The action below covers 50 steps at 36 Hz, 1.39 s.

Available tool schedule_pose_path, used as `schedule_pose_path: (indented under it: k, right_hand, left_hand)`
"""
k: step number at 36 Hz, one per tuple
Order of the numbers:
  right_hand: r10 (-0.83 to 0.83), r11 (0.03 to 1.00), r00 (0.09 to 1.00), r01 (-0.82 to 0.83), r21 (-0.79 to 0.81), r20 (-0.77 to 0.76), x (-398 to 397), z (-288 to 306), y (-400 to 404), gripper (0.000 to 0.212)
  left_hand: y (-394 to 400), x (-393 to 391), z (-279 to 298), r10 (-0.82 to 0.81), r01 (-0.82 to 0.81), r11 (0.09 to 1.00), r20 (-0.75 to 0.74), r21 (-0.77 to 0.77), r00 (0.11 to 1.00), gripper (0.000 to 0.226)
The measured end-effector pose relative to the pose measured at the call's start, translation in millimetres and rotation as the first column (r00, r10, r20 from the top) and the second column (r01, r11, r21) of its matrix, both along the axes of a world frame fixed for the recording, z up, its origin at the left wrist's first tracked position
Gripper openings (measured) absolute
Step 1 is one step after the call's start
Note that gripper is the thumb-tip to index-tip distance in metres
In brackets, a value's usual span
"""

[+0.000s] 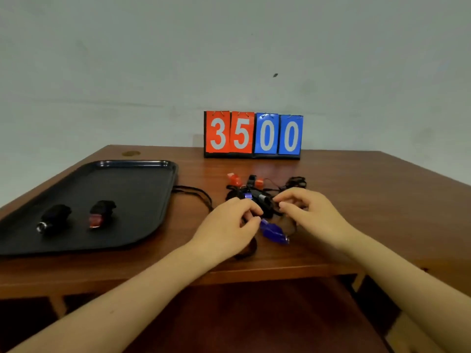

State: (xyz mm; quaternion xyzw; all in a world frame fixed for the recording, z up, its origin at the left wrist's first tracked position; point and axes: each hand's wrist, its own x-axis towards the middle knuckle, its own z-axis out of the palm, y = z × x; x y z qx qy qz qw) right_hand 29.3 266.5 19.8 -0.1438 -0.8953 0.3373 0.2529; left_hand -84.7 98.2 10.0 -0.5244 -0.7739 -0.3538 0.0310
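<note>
- Head view: the whistles lay tangled mid-bench (356,200). The blue whistle (274,231) was nearest me, between my hands, with a black whistle (260,198) and red whistles (234,179) behind it.
- My left hand (229,222) curled its fingers round the black cord (201,194) beside the blue whistle. My right hand (305,212) pinched the same tangle from the other side.
- I judged the whistles light, hard and smooth, and the cord limp and quick to snag. The cord near a whistle's ring looked the best place to hold.
- The tray (127,179) at left held two wound whistles (99,214).
- The scoreboard (253,135) read 3500, with 35 on red and 00 on blue.
</note>
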Motion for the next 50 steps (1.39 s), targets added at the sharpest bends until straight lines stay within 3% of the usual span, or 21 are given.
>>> schedule_pose_path:
  k: [3,7,9,12,15,19,23,26,28,33,36,38,47,50]
  right_hand:
    - [-0.003,0.999,1.0,0.002,0.044,0.021,11.5,-12.5,12.0,0.016]
    - [-0.024,0.999,1.0,0.024,-0.032,0.004,14.9,-17.5,25.5,0.018]
    - [0.009,1.0,0.999,-0.008,-0.012,0.048,15.9,-15.9,27.4,0.019]
    - [0.069,0.985,0.987,-0.091,0.148,0.148,15.9,-15.1,26.8,0.017]
    - [0.12,0.952,0.975,-0.166,0.258,0.185,11.2,-15.4,25.8,0.014]
    - [0.189,0.943,0.98,-0.197,0.27,0.055,-5.5,-10.5,29.5,0.042]
    - [0.179,0.964,0.978,-0.196,-0.179,-0.11,-29.5,13.8,43.7,0.041]
    - [0.169,0.804,0.949,-0.29,-0.52,-0.267,-52.5,34.8,55.7,0.035]
    - [0.138,0.668,0.93,-0.34,-0.662,-0.34,-67.7,42.5,62.3,0.029]
    - [-0.023,0.398,0.883,-0.422,-0.815,-0.469,-98.3,44.1,77.1,0.024]
    - [-0.114,0.249,0.856,-0.467,-0.848,-0.505,-105.7,34.6,82.8,0.026]
    - [-0.121,0.211,0.857,-0.471,-0.856,-0.501,-104.0,32.0,84.9,0.03]
    - [-0.199,0.039,0.675,-0.719,-0.694,-0.711,-72.4,44.7,107.5,0.029]
    - [-0.231,0.027,0.624,-0.763,-0.646,-0.747,-68.7,43.8,114.3,0.026]
  left_hand:
    - [12.8,8.9,-2.5,-0.046,0.04,0.997,-0.094,-0.071,0.994,0.037]
    - [24.2,11.8,-2.9,-0.096,0.004,0.969,-0.359,-0.249,0.928,0.054]
    - [30.1,9.7,-2.6,-0.115,0.012,0.963,-0.374,-0.268,0.92,0.05]
    - [35.4,0.5,-2.8,-0.108,0.031,0.976,-0.353,-0.216,0.93,0.044]
    - [38.1,-10.9,0.6,-0.077,0.054,0.993,-0.235,-0.103,0.969,0.041]
    - [49.4,-23.7,22.0,0.011,-0.027,0.988,0.106,0.149,0.994,0.025]
    - [68.7,-48.3,37.9,0.063,-0.244,0.905,0.457,0.348,0.887,0.031]
    - [81.9,-66.0,41.1,0.01,-0.381,0.834,0.678,0.4,0.735,0.033]
    - [88.1,-75.3,38.9,-0.019,-0.439,0.8,0.749,0.408,0.662,0.029]
    - [101.2,-92.0,26.7,0.011,-0.474,0.796,0.773,0.377,0.634,0.021]
    - [102.2,-94.8,22.5,-0.028,-0.456,0.827,0.833,0.329,0.552,0.029]
    - [98.1,-96.1,25.0,-0.1,-0.438,0.829,0.862,0.349,0.498,0.032]
    - [86.8,-113.0,30.6,-0.125,-0.563,0.709,0.862,0.424,0.491,0.033]
    - [83.4,-118.1,27.9,-0.103,-0.623,0.674,0.886,0.396,0.452,0.03]
